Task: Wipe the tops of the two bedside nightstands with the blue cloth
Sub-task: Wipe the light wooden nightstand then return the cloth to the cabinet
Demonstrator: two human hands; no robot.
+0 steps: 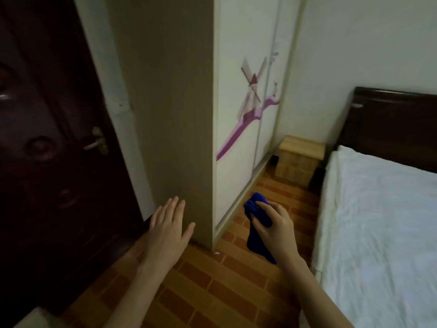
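My right hand (pixel 275 227) grips a bunched blue cloth (pixel 256 209) in mid-air over the floor; one end of the cloth hangs down below my wrist. My left hand (pixel 169 227) is held out flat with straight fingers in front of the wardrobe's side panel, holding nothing. A light wooden nightstand (pixel 299 159) stands far ahead in the corner, between the wardrobe and the bed's head end. Its top looks bare. No second nightstand is in view.
A tall wardrobe (pixel 170 110) with white sliding doors and a purple windmill picture fills the middle. A dark door (pixel 47 138) with a lever handle is on the left. A bed (pixel 383 228) with a white sheet and dark headboard lies on the right. A narrow brick-pattern floor aisle (pixel 272 192) runs between wardrobe and bed.
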